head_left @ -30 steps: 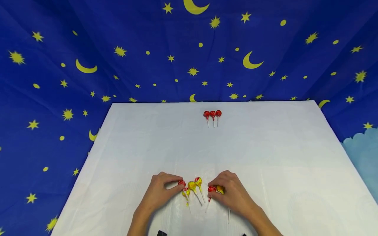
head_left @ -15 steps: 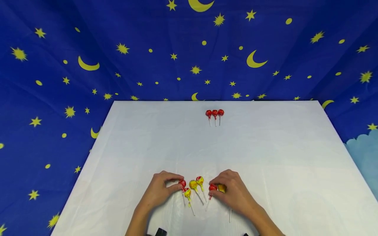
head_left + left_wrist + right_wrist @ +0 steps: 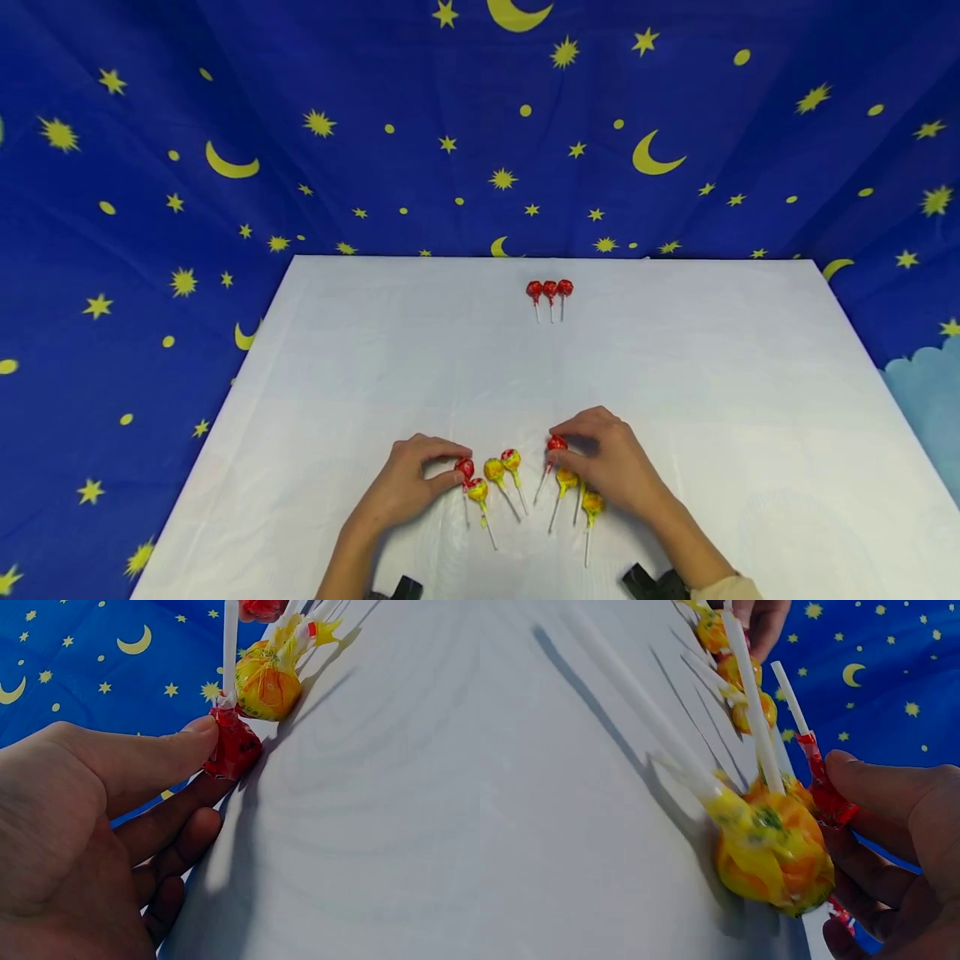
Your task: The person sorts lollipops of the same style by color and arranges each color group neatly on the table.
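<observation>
My left hand pinches the head of a red-wrapped lollipop between thumb and fingers; its white stick points toward me. Right beside that one lies a yellow lollipop. My right hand grips another red lollipop by its head, seen in the right wrist view as a red wrapper under the thumb. Below this hand is a group of yellow lollipops, one of them partly hidden by the hand. Between the hands, two more yellow lollipops lie side by side.
Three red lollipops lie in a row near the far edge of the white table. Behind and beside the table hangs a blue cloth with yellow moons and stars. Dark wrist-camera mounts show at the bottom edge.
My right hand has moved forward and slightly right with its red lollipop, uncovering yellow lollipops beneath it. The left hand keeps its place at the other red lollipop.
</observation>
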Tool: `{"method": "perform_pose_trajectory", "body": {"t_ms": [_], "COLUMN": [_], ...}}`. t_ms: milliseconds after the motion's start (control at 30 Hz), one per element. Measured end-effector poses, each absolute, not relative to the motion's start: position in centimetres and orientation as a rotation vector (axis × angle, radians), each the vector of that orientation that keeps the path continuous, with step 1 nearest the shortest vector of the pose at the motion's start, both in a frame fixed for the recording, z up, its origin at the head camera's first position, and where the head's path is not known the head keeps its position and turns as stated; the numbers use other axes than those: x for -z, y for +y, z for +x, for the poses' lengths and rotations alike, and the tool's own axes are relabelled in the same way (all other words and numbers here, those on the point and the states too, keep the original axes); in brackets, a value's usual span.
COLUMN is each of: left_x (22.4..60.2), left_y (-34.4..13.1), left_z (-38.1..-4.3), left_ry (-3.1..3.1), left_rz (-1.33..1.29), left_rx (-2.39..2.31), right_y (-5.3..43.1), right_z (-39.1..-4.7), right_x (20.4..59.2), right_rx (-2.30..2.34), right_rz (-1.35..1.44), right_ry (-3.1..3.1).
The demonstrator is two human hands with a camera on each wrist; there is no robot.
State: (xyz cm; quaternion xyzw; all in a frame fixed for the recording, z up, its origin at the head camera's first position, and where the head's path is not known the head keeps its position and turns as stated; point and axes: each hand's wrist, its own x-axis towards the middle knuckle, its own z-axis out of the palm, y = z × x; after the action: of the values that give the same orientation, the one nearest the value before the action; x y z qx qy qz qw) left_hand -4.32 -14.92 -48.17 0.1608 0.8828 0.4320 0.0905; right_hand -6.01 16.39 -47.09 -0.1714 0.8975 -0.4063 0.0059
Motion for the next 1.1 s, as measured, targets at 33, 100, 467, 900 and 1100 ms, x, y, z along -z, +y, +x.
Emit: {"method": "perform_pose_trajectory", "body": {"t_ms": [33,100,467,900,1100], "left_x": [48.2,48.2,48.0,48.3,48.1], "left_y": [-14.9,-14.9,-14.9,-15.0,-15.1], "left_z": [-4.3,-4.3,-4.1,-4.1,-4.0], "left_ry": [2.624,2.621,2.604,2.615,2.609], "left_rz": [0.475,0.465,0.447,0.469,0.449], "left_rx": [-1.283,-1.285,-1.275,-1.262,-1.278], "right_y": [16.5,16.7,18.4,19.8,19.9], "right_z": [-6.2,-6.5,-9.1,-13.0,-14.9], "right_x": [47.0,47.0,46.9,46.9,46.9], "right_rx": [1.268,1.272,1.260,1.202,1.193], "right_rz": [-0.534,-0.530,-0.538,-0.490,-0.440], "right_ry": [2.811,2.814,2.880,2.890,2.915]}}
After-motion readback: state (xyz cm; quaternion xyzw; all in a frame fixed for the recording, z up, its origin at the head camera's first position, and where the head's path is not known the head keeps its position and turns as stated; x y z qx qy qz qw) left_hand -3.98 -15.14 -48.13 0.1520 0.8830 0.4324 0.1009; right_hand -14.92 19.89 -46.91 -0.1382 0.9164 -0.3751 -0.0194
